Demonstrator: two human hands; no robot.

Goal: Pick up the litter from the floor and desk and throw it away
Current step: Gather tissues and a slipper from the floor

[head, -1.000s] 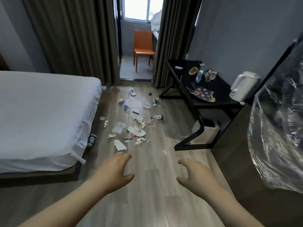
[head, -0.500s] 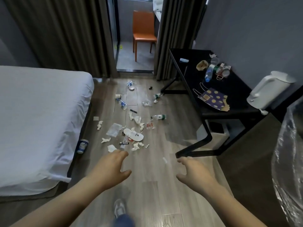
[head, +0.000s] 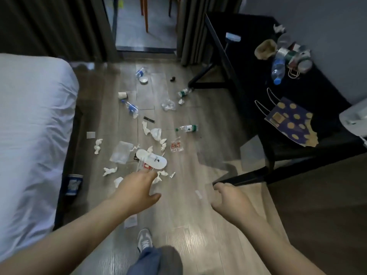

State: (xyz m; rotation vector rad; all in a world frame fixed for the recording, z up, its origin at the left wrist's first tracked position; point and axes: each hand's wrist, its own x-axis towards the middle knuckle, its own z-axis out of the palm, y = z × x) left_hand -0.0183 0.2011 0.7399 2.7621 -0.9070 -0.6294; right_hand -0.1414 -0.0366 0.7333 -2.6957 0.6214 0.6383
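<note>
Litter is scattered over the wooden floor (head: 198, 225): a white slipper (head: 152, 158), crumpled tissues (head: 109, 171), a clear wrapper (head: 121, 154), plastic bottles (head: 186, 128), a paper cup (head: 122, 95). More litter lies on the black desk (head: 248, 80): a bottle (head: 277, 70), cups (head: 297, 58), a dotted paper bag (head: 292, 124). My left hand (head: 137, 190) hovers over the floor just short of the slipper, fingers loose, holding nothing. My right hand (head: 230, 203) hangs beside it, loosely curled and empty.
A white bed (head: 29, 135) fills the left side, with a can (head: 73, 184) on the floor at its edge. A white kettle (head: 355, 118) stands at the desk's near end. My shoe (head: 145, 240) and trouser leg show at the bottom. Curtains and an orange chair stand at the back.
I have stepped forward and tilted my head down, so the litter is closer and larger. Both hands stay out in front, empty. The clear plastic bag at the right has left the view.
</note>
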